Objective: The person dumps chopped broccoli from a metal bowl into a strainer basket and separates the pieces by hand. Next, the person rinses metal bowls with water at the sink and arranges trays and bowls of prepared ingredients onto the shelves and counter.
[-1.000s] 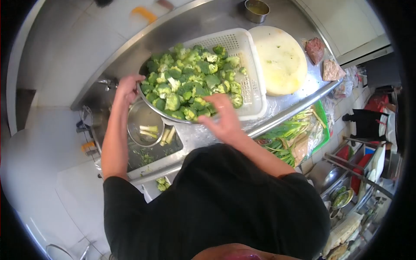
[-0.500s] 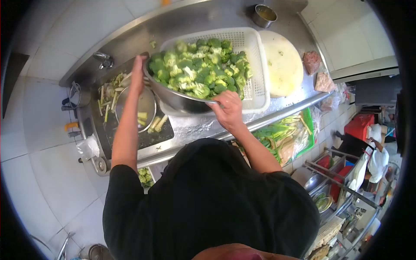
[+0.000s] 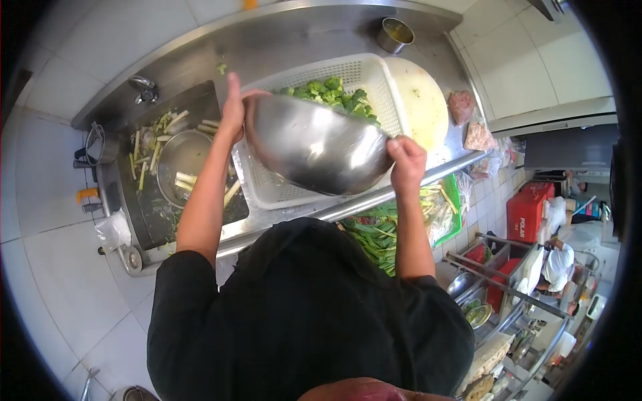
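Observation:
A large steel bowl (image 3: 317, 144) is tipped over a white perforated basket (image 3: 267, 190), its shiny underside facing me. My left hand (image 3: 235, 110) holds the bowl's left side, thumb raised and fingers partly behind the bowl. At the right rim, my right hand (image 3: 406, 160) grips the edge between thumb and fingers. Green broccoli florets (image 3: 331, 95) lie in the basket beyond the bowl; the bowl's inside is hidden.
Left is a sink (image 3: 144, 217) with stalks and a round strainer (image 3: 180, 160). A round cutting board (image 3: 421, 100), a small metal pot (image 3: 395, 35) and bagged meat (image 3: 461, 107) are right. Leafy vegetables (image 3: 374, 237) sit below the counter edge. A person (image 3: 556, 267) is far right.
The bowl has tilted away from me, from showing its broccoli to showing its underside. My right hand has moved right with the rim, and broccoli now lies in the basket.

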{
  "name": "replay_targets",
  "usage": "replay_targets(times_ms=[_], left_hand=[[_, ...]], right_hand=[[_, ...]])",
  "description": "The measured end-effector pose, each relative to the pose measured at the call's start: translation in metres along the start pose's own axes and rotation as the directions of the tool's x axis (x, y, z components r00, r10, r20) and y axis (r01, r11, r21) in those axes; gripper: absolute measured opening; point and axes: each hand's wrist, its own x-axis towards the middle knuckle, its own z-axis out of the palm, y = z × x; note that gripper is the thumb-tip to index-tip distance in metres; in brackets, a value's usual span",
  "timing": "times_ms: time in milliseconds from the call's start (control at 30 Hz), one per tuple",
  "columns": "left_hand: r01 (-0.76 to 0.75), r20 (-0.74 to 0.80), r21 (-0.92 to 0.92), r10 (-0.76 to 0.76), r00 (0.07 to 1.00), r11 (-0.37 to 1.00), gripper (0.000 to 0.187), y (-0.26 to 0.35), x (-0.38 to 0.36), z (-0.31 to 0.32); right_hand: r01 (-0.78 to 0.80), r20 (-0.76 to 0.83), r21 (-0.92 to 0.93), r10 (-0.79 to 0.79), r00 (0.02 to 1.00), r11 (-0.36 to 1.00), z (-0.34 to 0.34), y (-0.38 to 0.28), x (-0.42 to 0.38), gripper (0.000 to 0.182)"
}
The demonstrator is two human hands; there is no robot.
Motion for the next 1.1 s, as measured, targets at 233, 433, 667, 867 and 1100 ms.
replay_targets(times_ms=[233, 433, 667, 867, 1100], left_hand=[[-0.231, -0.141, 0.556, 0.365, 0.92, 0.798, 0.065, -0.036, -0.005, 0.01], [-0.133, -0.36, 0.652, 0.459, 0.812, 0.746, 0.059, -0.116, -0.036, -0.016], [-0.096, -0.46, 0.674, 0.518, 0.721, 0.733, 0.062, -0.108, -0.016, -0.051], [0.061, -0.482, 0.757, 0.493, 0.725, 0.65, 0.056, -0.066, -0.009, -0.08], [0.034, -0.471, 0.72, 0.452, 0.758, 0.693, 0.05, -0.065, 0.021, -0.086]], right_hand=[[-0.158, -0.086, 0.262, 0.186, 0.979, 0.952, -0.032, 0.021, 0.049, 0.028], [-0.184, 0.025, 0.27, 0.184, 0.983, 0.945, -0.042, 0.033, 0.038, 0.029], [-0.136, 0.024, 0.342, 0.136, 0.99, 0.93, -0.022, 0.055, 0.022, 0.027], [-0.207, 0.021, 0.415, 0.218, 0.976, 0.886, 0.031, 0.074, 0.035, 0.025], [-0.333, 0.02, 0.516, 0.377, 0.926, 0.789, 0.037, 0.061, 0.073, 0.017]])
